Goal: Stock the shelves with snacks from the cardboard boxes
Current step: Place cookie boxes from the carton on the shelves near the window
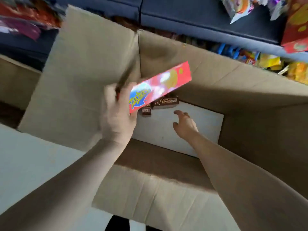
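I am looking down into a big open cardboard box [216, 84]. Its wide flap [83, 72] sticks out toward 10 o'clock.

My left hand [116, 110] holds a long red snack box [160, 85]. My fingers are curled round its near end. The red snack box is up over the cardboard box, a bit left of the middle. It is tilted, and its far end points to 2 o'clock.

My right hand [184, 124] is down inside the cardboard box. It has nothing in it. Its fingers are spread out and a little bent, over the white bottom [200, 135] of the box.

Some brown snack bars [166, 101] lie on that bottom, in the far left corner. They are at 11 o'clock from my right hand, near it but not touching. The red snack box hides part of them.

A dark blue shelf [200, 14] runs along the top at 12 o'clock. Yellow and blue snack bags [270, 62] sit in a row at 2 o'clock, behind the cardboard box. A tall red carton [298, 22] stands at 1 o'clock, on the far right. More bags [25, 17], red and purple, are at 10 o'clock. They are too blurry to make out well.
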`<state>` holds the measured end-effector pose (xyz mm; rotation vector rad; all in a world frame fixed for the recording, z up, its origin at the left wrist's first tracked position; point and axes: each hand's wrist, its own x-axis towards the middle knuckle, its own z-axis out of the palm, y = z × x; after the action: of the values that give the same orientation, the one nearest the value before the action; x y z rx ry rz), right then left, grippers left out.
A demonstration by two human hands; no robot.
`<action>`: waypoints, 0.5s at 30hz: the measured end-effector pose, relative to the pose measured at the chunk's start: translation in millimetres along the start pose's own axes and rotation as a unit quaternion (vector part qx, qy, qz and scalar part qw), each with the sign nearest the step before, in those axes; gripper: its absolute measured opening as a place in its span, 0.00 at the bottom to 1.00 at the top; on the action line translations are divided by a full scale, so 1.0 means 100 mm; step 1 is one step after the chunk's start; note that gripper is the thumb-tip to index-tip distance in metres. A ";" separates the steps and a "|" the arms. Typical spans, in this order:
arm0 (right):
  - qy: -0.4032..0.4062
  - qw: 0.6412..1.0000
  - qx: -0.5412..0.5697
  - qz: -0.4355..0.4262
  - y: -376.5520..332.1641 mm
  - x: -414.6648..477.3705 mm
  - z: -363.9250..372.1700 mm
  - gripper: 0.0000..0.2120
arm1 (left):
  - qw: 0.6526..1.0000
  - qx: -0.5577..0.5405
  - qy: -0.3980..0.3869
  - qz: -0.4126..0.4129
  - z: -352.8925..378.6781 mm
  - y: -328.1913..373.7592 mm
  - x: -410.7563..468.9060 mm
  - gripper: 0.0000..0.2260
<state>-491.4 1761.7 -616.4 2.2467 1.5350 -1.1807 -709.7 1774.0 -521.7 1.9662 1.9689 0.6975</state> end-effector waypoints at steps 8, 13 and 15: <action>0.015 0.996 -0.079 0.028 0.32 -0.34 -0.43 0.27 | 0.969 0.137 -0.202 0.043 0.10 -0.14 -0.36 0.31; 0.031 0.992 -0.118 -0.031 0.36 -0.12 -0.54 0.27 | 0.935 0.209 -0.287 -0.005 0.44 -0.03 -0.29 0.30; 0.020 0.988 -0.138 -0.060 0.35 0.16 -0.42 0.28 | 0.922 0.227 -0.313 0.002 0.68 -0.03 -0.25 0.30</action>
<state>-438.0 1779.4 -609.2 2.0338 1.7506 -0.8912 -675.8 1759.3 -584.5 2.0708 1.7986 -0.4072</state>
